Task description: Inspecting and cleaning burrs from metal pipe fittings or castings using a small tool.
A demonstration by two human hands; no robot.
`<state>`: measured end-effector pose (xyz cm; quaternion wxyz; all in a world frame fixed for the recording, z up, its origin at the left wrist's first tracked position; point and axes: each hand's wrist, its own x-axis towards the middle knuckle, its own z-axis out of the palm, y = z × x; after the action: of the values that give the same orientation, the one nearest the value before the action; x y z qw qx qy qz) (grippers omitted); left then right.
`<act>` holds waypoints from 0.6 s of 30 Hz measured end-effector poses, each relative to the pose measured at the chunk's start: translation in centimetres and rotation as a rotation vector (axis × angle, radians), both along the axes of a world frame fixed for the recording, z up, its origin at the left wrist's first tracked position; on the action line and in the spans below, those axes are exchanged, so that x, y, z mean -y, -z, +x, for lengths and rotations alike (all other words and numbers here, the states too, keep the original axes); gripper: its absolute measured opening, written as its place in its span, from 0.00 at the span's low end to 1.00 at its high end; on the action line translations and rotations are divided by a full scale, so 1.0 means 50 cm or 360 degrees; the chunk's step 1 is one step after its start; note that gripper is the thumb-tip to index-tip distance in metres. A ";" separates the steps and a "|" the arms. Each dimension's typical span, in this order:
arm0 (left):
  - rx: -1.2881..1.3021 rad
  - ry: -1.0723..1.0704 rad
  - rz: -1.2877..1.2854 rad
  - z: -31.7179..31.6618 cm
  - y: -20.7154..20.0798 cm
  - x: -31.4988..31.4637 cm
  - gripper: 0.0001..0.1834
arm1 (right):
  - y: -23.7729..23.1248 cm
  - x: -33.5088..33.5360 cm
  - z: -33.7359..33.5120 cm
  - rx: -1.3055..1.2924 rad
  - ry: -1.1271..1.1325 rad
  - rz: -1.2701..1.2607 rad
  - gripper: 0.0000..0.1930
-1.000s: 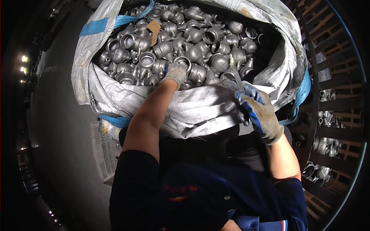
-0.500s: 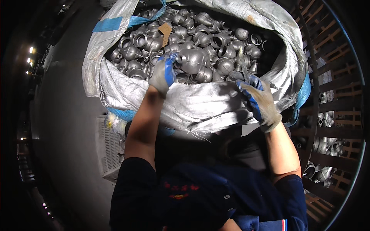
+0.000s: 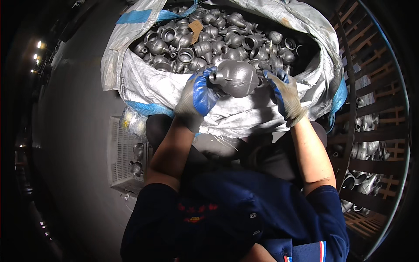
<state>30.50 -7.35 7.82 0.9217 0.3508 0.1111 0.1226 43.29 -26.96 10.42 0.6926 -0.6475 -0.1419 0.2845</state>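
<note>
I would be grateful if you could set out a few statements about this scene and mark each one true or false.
1. The left hand holds a grey metal casting. True.
2. The right hand holds a long, narrow tool that points down at the floor. False: the tool points away from the person, over the sack.
3. Both hands are bare. False: both wear grey-and-blue gloves.
4. A brown flat piece lies among the castings in the sack. True.
5. The pale crate stands on the person's right. False: it is on the left.
</note>
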 end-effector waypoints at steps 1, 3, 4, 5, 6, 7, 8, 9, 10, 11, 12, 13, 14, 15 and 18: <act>-0.0027 -0.0040 -0.0054 -0.001 0.001 0.009 0.13 | 0.004 -0.002 -0.005 0.0018 -0.0034 -0.0006 0.10; 0.0074 0.0030 -0.0126 -0.012 -0.003 0.021 0.14 | 0.010 -0.008 -0.008 -0.0013 -0.0066 -0.0239 0.10; 0.0209 0.0131 -0.0232 -0.017 -0.009 0.027 0.15 | 0.013 -0.007 -0.009 0.0007 -0.0126 -0.0165 0.10; 0.0026 0.0055 -0.0143 -0.020 -0.015 0.034 0.17 | 0.016 -0.007 -0.008 0.0069 -0.0182 -0.0174 0.08; 0.0158 0.0101 -0.0148 -0.024 -0.023 0.041 0.17 | 0.019 -0.005 -0.007 0.0129 -0.0217 -0.0189 0.07; 0.0114 0.0105 -0.0248 -0.028 -0.030 0.049 0.17 | 0.024 -0.004 -0.006 0.0088 -0.0244 -0.0116 0.04; 0.0167 0.0165 -0.0347 -0.032 -0.038 0.057 0.17 | 0.029 -0.001 -0.003 0.0076 -0.0249 -0.0124 0.04; 0.0225 0.0206 -0.0730 -0.035 -0.045 0.063 0.17 | 0.034 0.004 0.002 0.0003 -0.0318 -0.0121 0.04; 0.0108 0.0125 -0.0716 -0.039 -0.050 0.067 0.17 | 0.040 0.008 0.007 -0.0066 -0.0387 -0.0119 0.04; 0.0113 0.0141 -0.0516 -0.043 -0.052 0.072 0.16 | 0.050 0.007 0.011 0.0020 -0.0426 -0.0018 0.05; 0.0014 0.0121 -0.0312 -0.046 -0.051 0.073 0.16 | 0.059 0.007 0.014 -0.0035 -0.0400 -0.0097 0.05; -0.0075 0.0028 -0.0404 -0.049 -0.044 0.084 0.15 | 0.068 0.006 0.017 -0.0006 -0.0428 -0.0013 0.05; -0.0076 0.0015 -0.0402 -0.051 -0.037 0.083 0.15 | 0.075 0.005 0.019 0.0023 -0.0435 0.0040 0.04; -0.0022 0.0044 -0.0385 -0.053 -0.027 0.083 0.14 | 0.079 0.003 0.020 0.0024 -0.0461 0.0066 0.04; 0.0012 0.0002 -0.0285 -0.057 0.012 0.070 0.13 | 0.075 -0.004 0.010 0.0901 -0.0768 0.0116 0.05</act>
<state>27.64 -10.85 7.23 0.9499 0.2666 0.1178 0.1130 43.81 -26.78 6.67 0.5615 -0.6233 -0.4864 0.2440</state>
